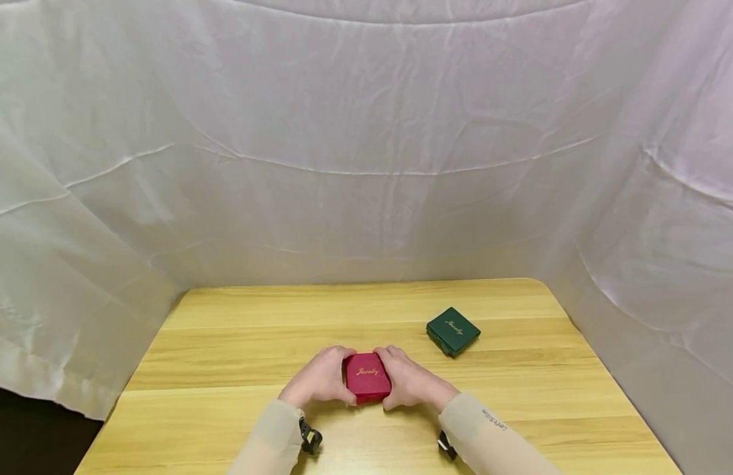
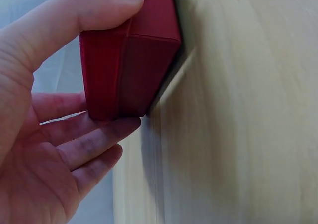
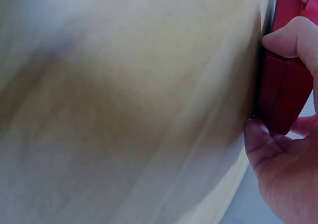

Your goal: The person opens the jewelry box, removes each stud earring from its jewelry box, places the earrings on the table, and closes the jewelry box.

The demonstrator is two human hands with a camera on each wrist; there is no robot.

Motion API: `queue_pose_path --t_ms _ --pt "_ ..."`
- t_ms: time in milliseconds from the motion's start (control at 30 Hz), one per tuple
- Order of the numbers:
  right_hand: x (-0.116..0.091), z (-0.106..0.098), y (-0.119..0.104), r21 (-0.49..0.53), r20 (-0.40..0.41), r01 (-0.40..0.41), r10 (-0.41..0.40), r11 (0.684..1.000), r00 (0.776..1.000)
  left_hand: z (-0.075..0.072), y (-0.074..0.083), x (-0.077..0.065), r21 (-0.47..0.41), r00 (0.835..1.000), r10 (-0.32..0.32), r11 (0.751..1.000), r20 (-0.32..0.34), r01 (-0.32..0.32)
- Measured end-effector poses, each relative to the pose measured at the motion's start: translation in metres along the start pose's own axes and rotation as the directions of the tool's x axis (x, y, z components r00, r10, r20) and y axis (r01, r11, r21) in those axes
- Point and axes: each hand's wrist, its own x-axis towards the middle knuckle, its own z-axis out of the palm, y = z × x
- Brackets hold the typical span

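A red jewelry box [image 1: 368, 377] with gold lettering on its closed lid is held between both hands near the middle of the table. My left hand [image 1: 326, 376] grips its left side, thumb on the near face and fingers round the far edge, as the left wrist view shows on the red box [image 2: 144, 50]. On the opposite side, my right hand [image 1: 406, 377] grips it the same way; in the right wrist view the thumb lies across the near face of the box [image 3: 283, 90]. The box sits low, right at the tabletop.
A dark green jewelry box [image 1: 453, 331], also lettered in gold and closed, lies turned at an angle, behind and to the right of the right hand. The wooden table [image 1: 235, 343] is bordered by pale hanging cloth [image 1: 366, 218] at the back and sides.
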Motion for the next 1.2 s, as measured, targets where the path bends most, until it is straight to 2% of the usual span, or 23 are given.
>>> queue_pose_path --t_ms 167,433,733,1200 --pt "0.0002 0.0002 -0.0016 -0.025 0.0 -0.011 0.011 1.0 1.0 0.0026 0.0024 -0.0015 0.043 1.0 0.009 0.999 -0.022 -0.008" --pt "0.0003 -0.0027 -0.0047 -0.044 0.004 -0.02 0.02 0.999 1.0 0.0088 0.0027 -0.0041 0.077 0.994 0.062 0.995 -0.089 -0.055" --pt "0.0028 -0.0052 -0.0052 -0.048 0.023 -0.024 0.025 0.999 0.999 0.0091 0.0005 -0.0041 0.09 0.991 0.077 0.994 -0.108 -0.067" --pt "0.0029 0.0002 -0.0047 -0.068 0.013 -0.02 0.021 0.997 1.0 0.0036 -0.0022 -0.0014 0.032 0.997 0.026 0.999 -0.074 -0.023"
